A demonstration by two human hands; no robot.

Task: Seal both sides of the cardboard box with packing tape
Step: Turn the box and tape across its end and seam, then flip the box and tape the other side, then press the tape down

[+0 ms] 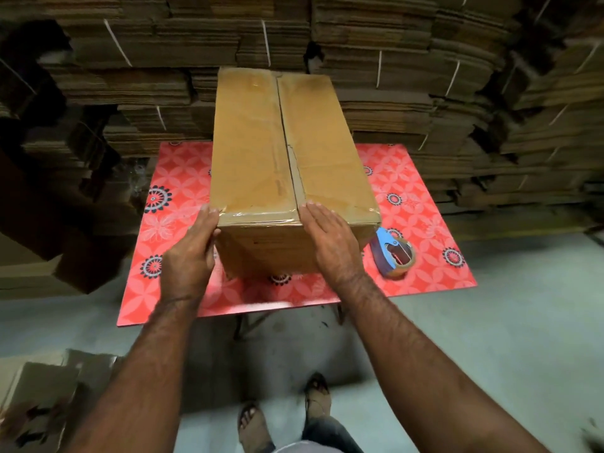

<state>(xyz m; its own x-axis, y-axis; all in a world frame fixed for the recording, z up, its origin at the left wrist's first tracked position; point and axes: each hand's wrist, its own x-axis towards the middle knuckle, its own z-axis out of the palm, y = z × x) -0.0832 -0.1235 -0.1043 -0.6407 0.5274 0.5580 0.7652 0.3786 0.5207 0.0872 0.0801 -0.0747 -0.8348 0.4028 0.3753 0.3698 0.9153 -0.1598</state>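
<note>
Cardboard box (287, 165) runs lengthwise away from me on the tabletop (183, 178), my left hand (189, 256) and right hand (330, 240) pressing straight fingers flat on its near end.

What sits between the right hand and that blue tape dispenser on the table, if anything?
Nothing visible blocks it. The right hand rests on the cardboard box at its near top edge, and the tape dispenser lies just to the right on the red table, partly tucked against the box's near corner.

box (287, 158) fills table (183, 178) middle, tape dispenser (394, 253) just right
</note>
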